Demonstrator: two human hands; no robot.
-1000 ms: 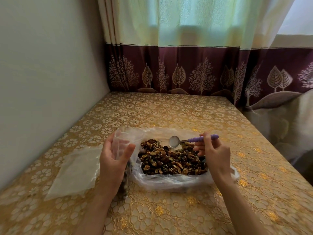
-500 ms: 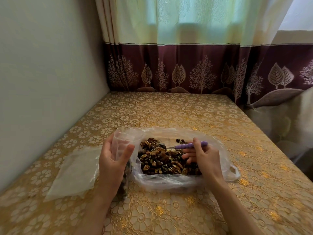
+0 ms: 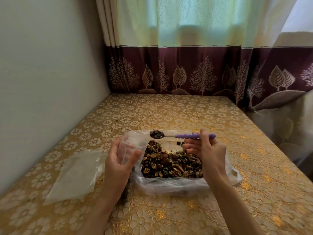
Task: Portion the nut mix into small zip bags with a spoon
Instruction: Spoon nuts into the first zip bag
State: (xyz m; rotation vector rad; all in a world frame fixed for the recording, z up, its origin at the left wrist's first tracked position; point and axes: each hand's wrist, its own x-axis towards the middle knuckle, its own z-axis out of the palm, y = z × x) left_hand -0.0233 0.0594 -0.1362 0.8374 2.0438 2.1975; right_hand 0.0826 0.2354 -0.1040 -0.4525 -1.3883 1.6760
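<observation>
A heap of brown nut mix lies in a large clear plastic bag spread open on the table. My left hand grips a small clear zip bag upright with its mouth held open, just left of the heap. My right hand pinches the purple handle of a spoon. The spoon's metal bowl is full of nuts and hovers level above the heap, just right of the small bag's mouth. Dark nuts show low in the small bag, below my left wrist.
A stack of flat empty zip bags lies on the gold floral tablecloth to the left. A wall bounds the table's left side; curtains hang behind and to the right.
The spoon was empty above the heap, then dipped into the nuts, and now is lifted full and moved left toward the small bag's mouth. My left hand stayed in place.
</observation>
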